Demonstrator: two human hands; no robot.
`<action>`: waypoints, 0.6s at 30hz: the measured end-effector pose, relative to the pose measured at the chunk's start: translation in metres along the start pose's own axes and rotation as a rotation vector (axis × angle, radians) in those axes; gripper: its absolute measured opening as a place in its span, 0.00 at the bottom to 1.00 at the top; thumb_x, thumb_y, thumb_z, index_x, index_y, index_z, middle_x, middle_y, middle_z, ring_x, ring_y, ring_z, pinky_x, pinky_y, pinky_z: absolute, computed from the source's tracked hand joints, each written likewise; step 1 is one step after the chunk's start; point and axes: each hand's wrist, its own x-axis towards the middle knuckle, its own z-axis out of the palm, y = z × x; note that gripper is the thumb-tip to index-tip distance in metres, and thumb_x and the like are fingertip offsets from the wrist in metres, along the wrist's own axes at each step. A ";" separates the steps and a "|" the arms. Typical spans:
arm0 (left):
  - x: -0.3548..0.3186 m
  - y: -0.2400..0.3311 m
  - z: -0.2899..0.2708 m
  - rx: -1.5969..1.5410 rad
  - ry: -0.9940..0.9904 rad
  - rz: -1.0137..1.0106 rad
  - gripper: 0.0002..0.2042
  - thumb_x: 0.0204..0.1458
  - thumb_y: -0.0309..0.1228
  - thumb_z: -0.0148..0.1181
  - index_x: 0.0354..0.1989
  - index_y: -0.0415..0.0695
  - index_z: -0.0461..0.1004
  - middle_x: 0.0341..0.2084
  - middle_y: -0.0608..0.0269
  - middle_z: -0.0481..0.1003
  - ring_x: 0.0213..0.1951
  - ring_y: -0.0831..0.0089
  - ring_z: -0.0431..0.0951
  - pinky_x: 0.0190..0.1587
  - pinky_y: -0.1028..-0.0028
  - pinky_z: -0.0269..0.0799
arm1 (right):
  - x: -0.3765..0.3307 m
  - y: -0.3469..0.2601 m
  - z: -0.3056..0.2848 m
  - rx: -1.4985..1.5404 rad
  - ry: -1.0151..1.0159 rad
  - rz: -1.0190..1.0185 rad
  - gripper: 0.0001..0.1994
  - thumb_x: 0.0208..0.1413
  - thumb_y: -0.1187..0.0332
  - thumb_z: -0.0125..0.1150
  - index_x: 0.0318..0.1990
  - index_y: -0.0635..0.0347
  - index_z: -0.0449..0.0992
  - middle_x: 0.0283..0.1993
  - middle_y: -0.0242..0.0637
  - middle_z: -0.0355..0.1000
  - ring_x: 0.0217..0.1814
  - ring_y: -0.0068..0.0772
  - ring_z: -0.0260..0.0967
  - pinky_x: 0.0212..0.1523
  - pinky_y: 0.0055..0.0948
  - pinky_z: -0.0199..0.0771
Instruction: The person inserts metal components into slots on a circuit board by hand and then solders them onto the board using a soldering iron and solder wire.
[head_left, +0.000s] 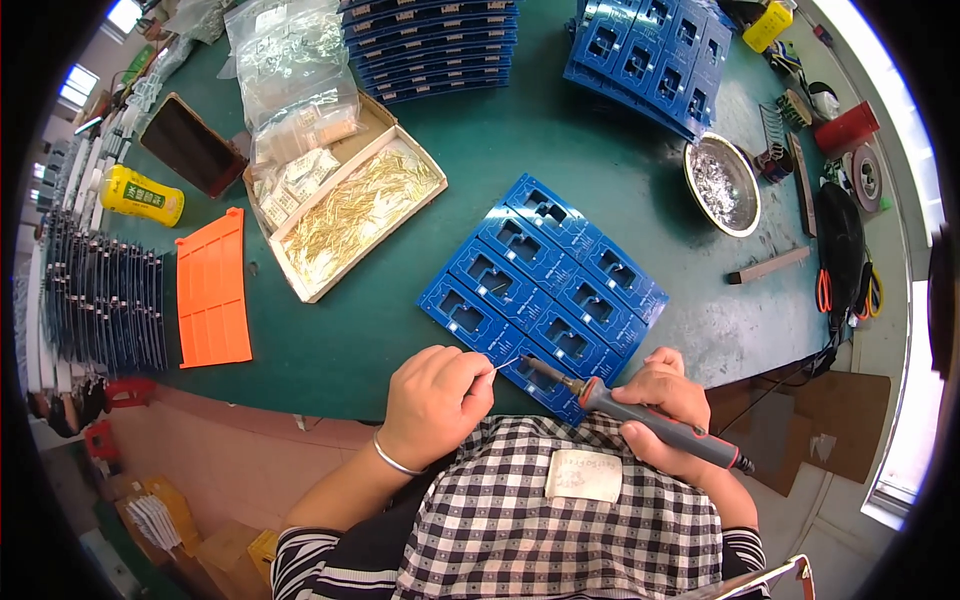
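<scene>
A blue circuit board panel [545, 290] with several rectangular cutouts lies at an angle on the table before me. My right hand [665, 405] grips a grey and orange soldering iron [660, 423] whose tip meets the panel's near part. From the other side, my left hand [437, 398] pinches a thin wire-like piece [508, 364]. Its free end reaches toward the iron's tip; whether it is solder wire or a pin I cannot tell. Left of the panel, a cardboard box [376, 225] holds many thin gold pins [350, 215] and small white packets [300, 185].
Blue board stacks [430, 45] [650, 60] stand at the back. On the right are a metal bowl [722, 185] of silvery bits, a short bar [768, 265] and scissors [825, 290]. Leftward lie an orange plastic tray [213, 290], a yellow bottle [142, 196] and racked boards [105, 290].
</scene>
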 end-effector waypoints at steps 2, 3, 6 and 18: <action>0.001 0.000 0.002 -0.003 0.001 0.006 0.08 0.40 0.19 0.62 0.27 0.44 0.70 0.13 0.65 0.64 0.17 0.67 0.65 0.21 0.69 0.61 | 0.000 0.000 0.000 0.006 -0.003 -0.006 0.11 0.46 0.64 0.65 0.35 0.59 0.78 0.33 0.34 0.76 0.32 0.31 0.71 0.53 0.38 0.59; 0.001 -0.001 0.003 -0.009 -0.007 0.015 0.08 0.40 0.19 0.62 0.26 0.44 0.70 0.13 0.64 0.65 0.17 0.66 0.66 0.22 0.68 0.61 | 0.000 0.000 0.000 0.002 -0.007 0.000 0.11 0.46 0.64 0.64 0.35 0.59 0.78 0.32 0.34 0.76 0.32 0.31 0.71 0.53 0.38 0.59; 0.002 0.000 0.003 -0.005 -0.033 0.025 0.08 0.39 0.20 0.62 0.26 0.44 0.71 0.14 0.64 0.66 0.18 0.65 0.67 0.22 0.68 0.62 | 0.001 0.001 -0.001 0.012 -0.009 0.007 0.11 0.46 0.64 0.64 0.35 0.59 0.78 0.32 0.34 0.76 0.32 0.30 0.71 0.53 0.38 0.59; 0.030 0.006 0.001 0.134 0.011 0.090 0.07 0.40 0.22 0.66 0.28 0.44 0.75 0.15 0.64 0.68 0.19 0.66 0.68 0.22 0.70 0.63 | 0.003 0.004 -0.022 -0.050 0.117 0.044 0.12 0.45 0.63 0.65 0.35 0.59 0.78 0.31 0.33 0.76 0.29 0.29 0.69 0.51 0.36 0.57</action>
